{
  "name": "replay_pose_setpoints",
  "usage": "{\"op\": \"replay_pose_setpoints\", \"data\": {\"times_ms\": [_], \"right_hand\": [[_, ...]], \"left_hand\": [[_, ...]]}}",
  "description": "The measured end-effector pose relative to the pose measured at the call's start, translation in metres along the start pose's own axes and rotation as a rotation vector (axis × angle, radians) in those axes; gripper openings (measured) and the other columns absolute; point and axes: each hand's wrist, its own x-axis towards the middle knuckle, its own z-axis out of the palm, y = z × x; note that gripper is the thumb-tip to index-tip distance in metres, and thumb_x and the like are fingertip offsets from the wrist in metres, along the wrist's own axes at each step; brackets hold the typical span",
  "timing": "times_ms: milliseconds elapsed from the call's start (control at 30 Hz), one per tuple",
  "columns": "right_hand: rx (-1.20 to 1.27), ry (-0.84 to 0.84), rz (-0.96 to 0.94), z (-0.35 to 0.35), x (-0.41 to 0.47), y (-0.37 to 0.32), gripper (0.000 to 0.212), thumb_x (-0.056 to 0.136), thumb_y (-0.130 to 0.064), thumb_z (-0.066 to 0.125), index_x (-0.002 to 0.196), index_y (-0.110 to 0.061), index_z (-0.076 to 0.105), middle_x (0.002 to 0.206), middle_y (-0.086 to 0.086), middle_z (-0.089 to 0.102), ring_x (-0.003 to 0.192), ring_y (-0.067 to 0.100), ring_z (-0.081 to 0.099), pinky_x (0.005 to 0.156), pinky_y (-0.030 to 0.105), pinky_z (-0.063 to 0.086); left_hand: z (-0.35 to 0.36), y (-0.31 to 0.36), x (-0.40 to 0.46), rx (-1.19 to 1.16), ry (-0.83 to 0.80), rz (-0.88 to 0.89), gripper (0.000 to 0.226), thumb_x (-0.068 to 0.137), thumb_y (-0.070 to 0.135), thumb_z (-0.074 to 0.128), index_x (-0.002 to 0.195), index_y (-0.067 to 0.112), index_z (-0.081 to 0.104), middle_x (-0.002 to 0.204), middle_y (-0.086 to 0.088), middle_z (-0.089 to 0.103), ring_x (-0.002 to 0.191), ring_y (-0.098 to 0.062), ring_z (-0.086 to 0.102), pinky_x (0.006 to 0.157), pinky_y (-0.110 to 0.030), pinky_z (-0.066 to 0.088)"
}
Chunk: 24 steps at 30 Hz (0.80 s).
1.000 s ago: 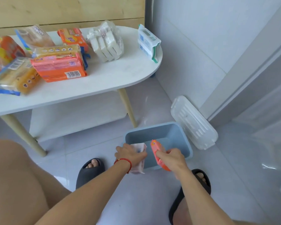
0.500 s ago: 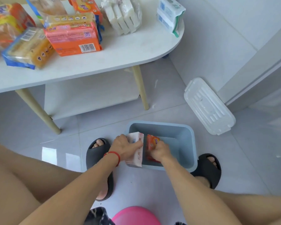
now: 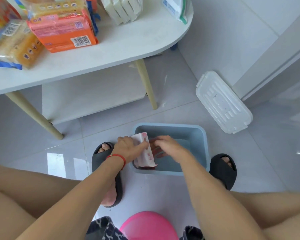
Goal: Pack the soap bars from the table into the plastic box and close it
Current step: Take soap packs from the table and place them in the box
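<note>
A blue plastic box (image 3: 197,135) stands on the floor between my feet. My left hand (image 3: 128,147) grips a white-wrapped soap bar (image 3: 145,153) standing on edge at the box's left end. My right hand (image 3: 169,146) reaches down inside the box and holds an orange-red soap bar (image 3: 157,150) just right of the white one; the bar is mostly hidden and blurred. The box's clear lid (image 3: 222,102) lies on the floor to the right, by the wall. More packs of soap (image 3: 62,30) lie on the white table (image 3: 111,49).
White soap packs (image 3: 121,9) and a white-green pack (image 3: 176,8) sit at the table's far end. Table legs (image 3: 146,84) stand behind the box. My black slippers (image 3: 222,170) flank it. A pink stool (image 3: 147,226) is under me.
The camera tipped further down. Both hands lowered the soap bars from the box's near rim into its left end; the orange bar went deeper inside.
</note>
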Motion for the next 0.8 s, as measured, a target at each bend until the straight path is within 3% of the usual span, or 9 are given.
{"op": "replay_pose_setpoints", "data": {"times_ms": [67, 133, 233, 300, 400, 467, 567, 633, 800], "right_hand": [[0.178, -0.262, -0.036, -0.011, -0.017, -0.012, 0.032, 0.087, -0.011, 0.059, 0.117, -0.016, 0.071, 0.108, 0.01, 0.074, 0.098, 0.022, 0.07, 0.087, 0.039, 0.058], [0.102, -0.344, -0.053, -0.01, -0.028, -0.02, 0.033, 0.088, -0.011, 0.067, 0.12, -0.018, 0.066, 0.106, 0.001, 0.073, 0.101, 0.017, 0.07, 0.085, 0.035, 0.058], [-0.171, -0.094, -0.098, -0.003, -0.022, -0.013, 0.036, 0.084, -0.016, 0.07, 0.119, -0.019, 0.061, 0.109, 0.0, 0.073, 0.102, 0.018, 0.069, 0.092, 0.041, 0.058], [-0.189, -0.003, -0.047, -0.008, -0.014, 0.004, 0.031, 0.086, -0.014, 0.07, 0.115, -0.018, 0.062, 0.115, 0.006, 0.072, 0.105, 0.024, 0.069, 0.095, 0.046, 0.056], [-0.246, 0.111, 0.146, -0.022, -0.004, 0.034, 0.029, 0.087, -0.009, 0.069, 0.115, -0.014, 0.063, 0.118, 0.011, 0.069, 0.107, 0.03, 0.066, 0.095, 0.047, 0.057], [-0.253, 0.183, 0.232, -0.024, 0.007, 0.049, 0.033, 0.086, -0.007, 0.067, 0.118, -0.011, 0.058, 0.117, 0.011, 0.065, 0.108, 0.033, 0.064, 0.093, 0.049, 0.058], [-0.202, 0.161, 0.259, -0.016, 0.028, 0.059, 0.042, 0.086, -0.01, 0.061, 0.128, -0.012, 0.056, 0.119, 0.012, 0.066, 0.107, 0.034, 0.066, 0.09, 0.048, 0.059], [-0.3, 0.169, 0.219, -0.007, 0.033, 0.056, 0.04, 0.092, -0.01, 0.056, 0.132, -0.013, 0.054, 0.121, 0.009, 0.064, 0.113, 0.033, 0.063, 0.09, 0.036, 0.055], [-0.608, 0.258, 0.222, 0.006, 0.039, 0.052, 0.044, 0.098, -0.007, 0.056, 0.14, -0.004, 0.047, 0.14, 0.016, 0.055, 0.128, 0.03, 0.056, 0.1, 0.032, 0.048]], "left_hand": [[0.006, 0.008, 0.003, 0.055, 0.028, -0.021, 0.098, 0.071, 0.081, 0.041, 0.13, 0.003, 0.052, 0.115, -0.016, 0.053, 0.113, -0.035, 0.052, 0.097, -0.042, 0.045], [0.01, 0.014, 0.003, 0.108, 0.026, -0.023, 0.101, 0.075, 0.083, 0.031, 0.137, 0.005, 0.046, 0.112, -0.017, 0.049, 0.114, -0.037, 0.049, 0.096, -0.043, 0.043], [0.011, 0.018, -0.001, 0.146, 0.006, 0.031, 0.078, 0.09, 0.07, 0.024, 0.146, 0.017, 0.037, 0.117, -0.02, 0.048, 0.115, -0.041, 0.048, 0.095, -0.047, 0.042], [0.009, 0.012, -0.002, 0.057, 0.089, 0.001, 0.057, 0.098, 0.05, 0.039, 0.131, 0.004, 0.044, 0.124, -0.021, 0.051, 0.115, -0.043, 0.054, 0.095, -0.049, 0.045], [0.012, 0.0, -0.006, -0.029, 0.174, -0.015, 0.029, 0.094, 0.021, 0.052, 0.114, 0.002, 0.043, 0.116, -0.022, 0.059, 0.104, -0.043, 0.061, 0.084, -0.045, 0.05], [0.015, -0.003, -0.008, -0.076, 0.166, -0.009, 0.023, 0.094, 0.018, 0.053, 0.11, 0.004, 0.044, 0.108, -0.021, 0.063, 0.096, -0.04, 0.063, 0.077, -0.042, 0.049], [0.015, -0.006, -0.006, -0.095, 0.172, 0.017, 0.016, 0.094, 0.019, 0.055, 0.103, 0.009, 0.045, 0.102, -0.017, 0.065, 0.087, -0.034, 0.062, 0.076, -0.04, 0.051], [0.015, -0.007, -0.003, -0.103, 0.161, 0.019, 0.016, 0.093, 0.02, 0.056, 0.102, 0.011, 0.046, 0.099, -0.014, 0.065, 0.083, -0.029, 0.06, 0.075, -0.037, 0.051], [0.014, -0.006, -0.003, -0.104, 0.154, 0.019, 0.016, 0.094, 0.019, 0.058, 0.102, 0.011, 0.047, 0.093, -0.009, 0.061, 0.078, -0.024, 0.056, 0.069, -0.031, 0.043]]}}
